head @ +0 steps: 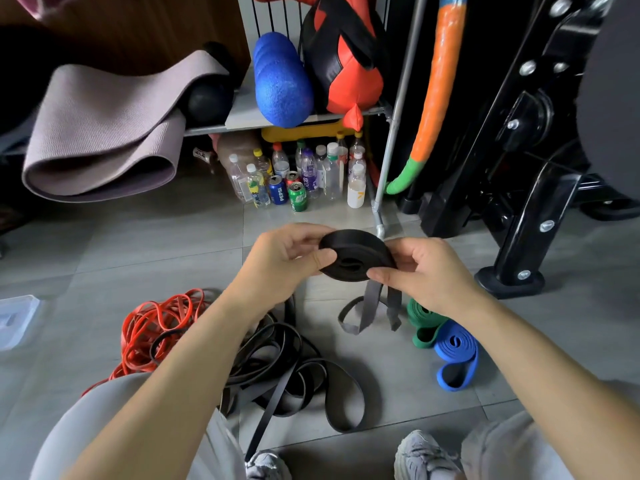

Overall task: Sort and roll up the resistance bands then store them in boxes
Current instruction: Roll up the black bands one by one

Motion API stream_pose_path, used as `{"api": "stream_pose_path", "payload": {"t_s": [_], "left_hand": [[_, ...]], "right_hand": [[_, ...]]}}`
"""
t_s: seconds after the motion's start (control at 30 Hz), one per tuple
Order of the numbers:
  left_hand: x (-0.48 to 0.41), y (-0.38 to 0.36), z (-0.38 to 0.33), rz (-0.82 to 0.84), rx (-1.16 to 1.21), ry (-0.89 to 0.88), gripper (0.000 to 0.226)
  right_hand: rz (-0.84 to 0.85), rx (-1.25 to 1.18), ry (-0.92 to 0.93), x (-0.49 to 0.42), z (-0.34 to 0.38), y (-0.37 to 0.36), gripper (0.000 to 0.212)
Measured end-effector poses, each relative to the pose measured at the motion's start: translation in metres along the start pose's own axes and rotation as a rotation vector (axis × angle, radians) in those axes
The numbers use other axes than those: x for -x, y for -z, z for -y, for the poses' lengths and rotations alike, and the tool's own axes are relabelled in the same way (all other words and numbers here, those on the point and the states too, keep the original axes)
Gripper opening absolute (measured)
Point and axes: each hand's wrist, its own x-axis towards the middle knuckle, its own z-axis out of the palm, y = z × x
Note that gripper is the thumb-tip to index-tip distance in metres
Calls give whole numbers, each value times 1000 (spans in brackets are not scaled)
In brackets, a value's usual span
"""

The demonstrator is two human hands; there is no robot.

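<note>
Rolling a black band, tail left to wind

Both hands pinch the black coil (356,256) at centre: left hand (287,261) on its 9 o'clock edge, right hand (426,271) at 4. The loose tail (377,303) hangs at 6. Winding it in likely calls for steady tension. On the tiled floor (138,244), red bands (152,327) lie at 8, a clear box (15,320) at 9 and bottles (301,178) at 12.

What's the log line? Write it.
step: roll | left hand, right hand: grip black band roll | tail: hanging | loose: red bands, black bands
</note>
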Motion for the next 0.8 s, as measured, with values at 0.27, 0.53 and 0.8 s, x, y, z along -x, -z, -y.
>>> {"api": "stream_pose_path", "payload": {"t_s": [0.27, 0.53, 0.8], "left_hand": [[7, -3, 2, 18, -466, -44, 29], [10, -17, 12, -13, -778, -159, 32], [-1, -5, 0, -181, -144, -55, 42]], "right_hand": [[37, 177, 19, 2, -1, 0, 21], [89, 393, 58, 0, 4, -8, 24], [-9, 135, 45, -10, 4, 6, 24]]}}
